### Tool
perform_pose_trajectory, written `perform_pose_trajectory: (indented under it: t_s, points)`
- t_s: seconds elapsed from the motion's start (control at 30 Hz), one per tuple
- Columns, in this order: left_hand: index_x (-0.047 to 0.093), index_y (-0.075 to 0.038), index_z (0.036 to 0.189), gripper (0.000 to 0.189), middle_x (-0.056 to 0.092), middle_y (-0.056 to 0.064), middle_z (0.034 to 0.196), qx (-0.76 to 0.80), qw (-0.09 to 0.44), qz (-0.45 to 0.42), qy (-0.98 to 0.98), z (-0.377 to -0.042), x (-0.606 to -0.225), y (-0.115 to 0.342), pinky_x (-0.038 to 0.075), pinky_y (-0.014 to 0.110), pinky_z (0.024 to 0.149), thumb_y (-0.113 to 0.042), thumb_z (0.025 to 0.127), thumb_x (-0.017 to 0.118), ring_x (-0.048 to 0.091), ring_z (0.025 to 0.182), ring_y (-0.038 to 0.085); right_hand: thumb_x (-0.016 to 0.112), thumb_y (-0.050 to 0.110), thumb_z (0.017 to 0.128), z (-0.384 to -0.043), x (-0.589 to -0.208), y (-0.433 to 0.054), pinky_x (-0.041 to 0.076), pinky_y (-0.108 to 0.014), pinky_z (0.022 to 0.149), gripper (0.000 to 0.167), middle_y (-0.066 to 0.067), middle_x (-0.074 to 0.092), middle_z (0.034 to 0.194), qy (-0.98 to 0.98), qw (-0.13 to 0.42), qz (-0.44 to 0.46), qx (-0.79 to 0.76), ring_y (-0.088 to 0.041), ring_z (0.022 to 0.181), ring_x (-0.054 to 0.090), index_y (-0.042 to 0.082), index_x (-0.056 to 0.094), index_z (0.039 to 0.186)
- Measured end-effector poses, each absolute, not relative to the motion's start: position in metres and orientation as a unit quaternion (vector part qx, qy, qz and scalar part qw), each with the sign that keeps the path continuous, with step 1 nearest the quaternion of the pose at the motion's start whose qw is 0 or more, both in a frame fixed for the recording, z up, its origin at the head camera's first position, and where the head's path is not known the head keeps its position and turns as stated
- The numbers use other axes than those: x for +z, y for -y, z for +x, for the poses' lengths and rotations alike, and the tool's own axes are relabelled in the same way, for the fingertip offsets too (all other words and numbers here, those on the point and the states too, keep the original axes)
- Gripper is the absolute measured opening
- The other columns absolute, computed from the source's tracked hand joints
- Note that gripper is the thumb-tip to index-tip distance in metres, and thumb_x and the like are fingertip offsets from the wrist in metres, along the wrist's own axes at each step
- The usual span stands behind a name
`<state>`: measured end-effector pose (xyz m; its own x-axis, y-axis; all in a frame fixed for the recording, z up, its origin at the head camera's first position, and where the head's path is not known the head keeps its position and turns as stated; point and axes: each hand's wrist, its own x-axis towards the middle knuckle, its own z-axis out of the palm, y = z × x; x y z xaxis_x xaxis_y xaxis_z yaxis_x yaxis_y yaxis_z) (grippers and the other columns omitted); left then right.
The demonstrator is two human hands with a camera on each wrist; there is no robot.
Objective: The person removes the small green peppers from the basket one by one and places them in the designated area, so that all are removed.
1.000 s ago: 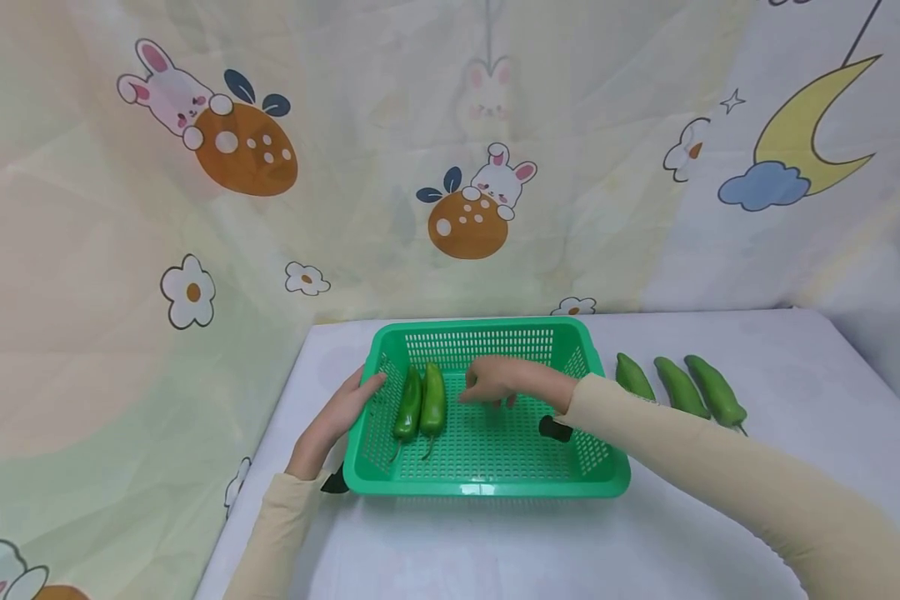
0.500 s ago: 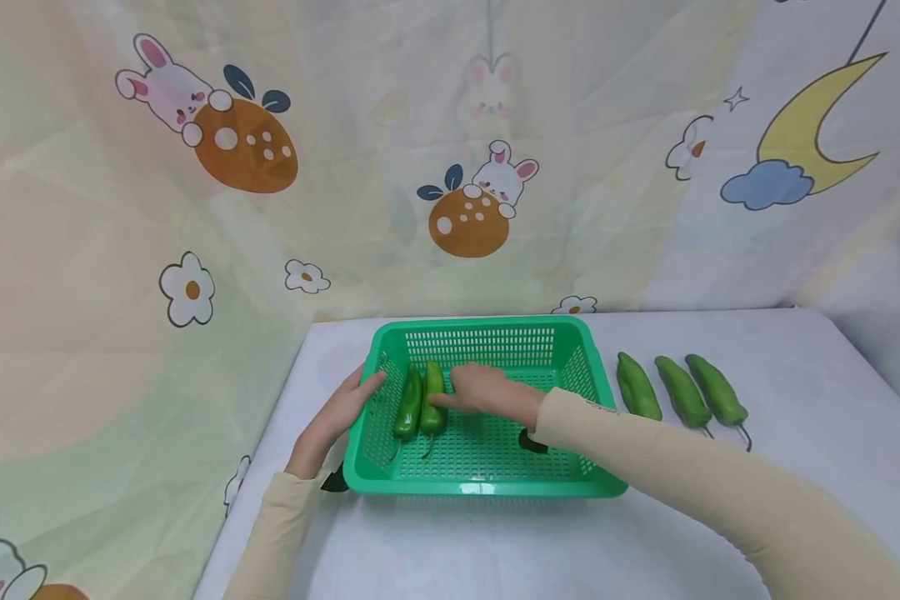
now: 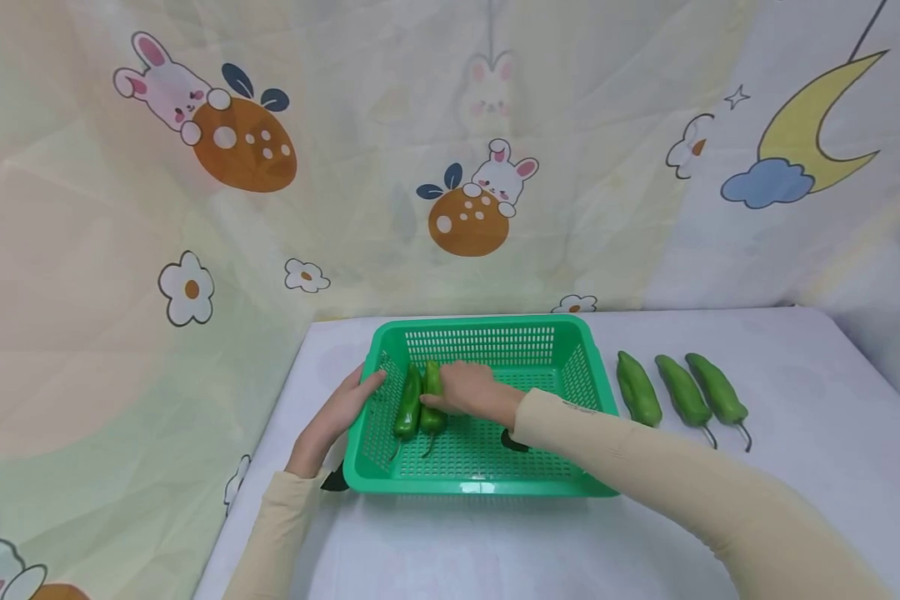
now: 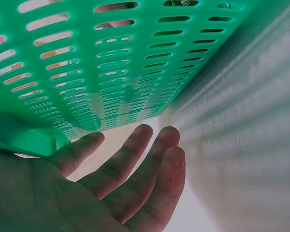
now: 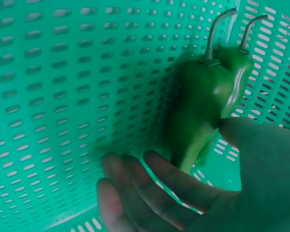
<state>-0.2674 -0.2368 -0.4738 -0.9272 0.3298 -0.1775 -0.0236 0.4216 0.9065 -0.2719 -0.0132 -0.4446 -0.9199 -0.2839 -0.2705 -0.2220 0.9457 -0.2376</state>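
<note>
A green plastic basket (image 3: 476, 489) with slotted walls stands on the white table. My left hand (image 3: 339, 414) holds its left rim, thumb over the edge. In the left wrist view, the fingers (image 4: 150, 176) spread along the outer wall. Two glossy green peppers lie side by side inside: the left pepper (image 3: 408, 404) and the right pepper (image 3: 432, 423). My right hand (image 3: 471, 389) reaches around the right pepper from its right side. In the right wrist view, the thumb lies at one flank of this pepper (image 5: 198, 96) and the spread fingers at the other.
On the table right of the basket lie three more green peppers: a near one (image 3: 637, 390), a middle one (image 3: 682, 392) and a far one (image 3: 717, 390). Printed cloth (image 3: 607, 208) with rabbits and flowers hangs behind and at the sides.
My right hand has moved left inside the basket, from its middle to the right pepper. My left hand stays on the rim, and the peppers have kept their places.
</note>
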Motion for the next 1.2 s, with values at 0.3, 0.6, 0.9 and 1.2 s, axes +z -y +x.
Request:
perform_pose_trajectory:
  t_s: [0.3,0.6,0.9,1.2]
  points:
    - [0.016,-0.015,0.162,0.062,0.053,0.029,0.141,0.532,0.169,0.095,-0.824,-0.267,-0.473,0.236,0.060,0.044,0.086,-0.041,0.110,0.034,0.065,0.116,0.040,0.060,0.054,0.096,-0.275,-0.445,0.021,0.034,-0.024,0.043,0.049,0.002,0.043,0.058,-0.976,0.146,-0.118,-0.107,-0.010,0.050,0.039,0.016,0.046,0.067]
    - [0.016,-0.016,0.162,0.061,0.053,0.029,0.141,0.530,0.170,0.090,-0.826,-0.268,-0.473,0.235,0.061,0.043,0.084,-0.042,0.110,0.034,0.066,0.114,0.039,0.065,0.053,0.093,-0.275,-0.443,0.019,0.030,-0.025,0.043,0.049,0.003,0.041,0.056,-0.973,0.171,-0.107,-0.108,-0.010,0.049,0.036,0.016,0.047,0.066]
    - [0.015,-0.013,0.162,0.063,0.054,0.030,0.140,0.528,0.168,0.088,-0.828,-0.268,-0.472,0.235,0.061,0.043,0.085,-0.042,0.110,0.034,0.067,0.113,0.038,0.064,0.052,0.094,-0.275,-0.437,0.014,0.033,-0.025,0.044,0.043,0.002,0.045,0.059,-0.968,0.193,-0.114,-0.112,-0.011,0.051,0.039,0.015,0.053,0.073]
    - [0.017,-0.016,0.162,0.061,0.054,0.028,0.140,0.527,0.164,0.082,-0.830,-0.267,-0.472,0.234,0.061,0.042,0.084,-0.043,0.109,0.034,0.067,0.112,0.036,0.066,0.049,0.092,-0.270,-0.430,0.004,0.035,-0.024,0.047,0.040,0.002,0.050,0.065,-0.964,0.212,-0.114,-0.114,-0.011,0.054,0.040,0.015,0.054,0.076]
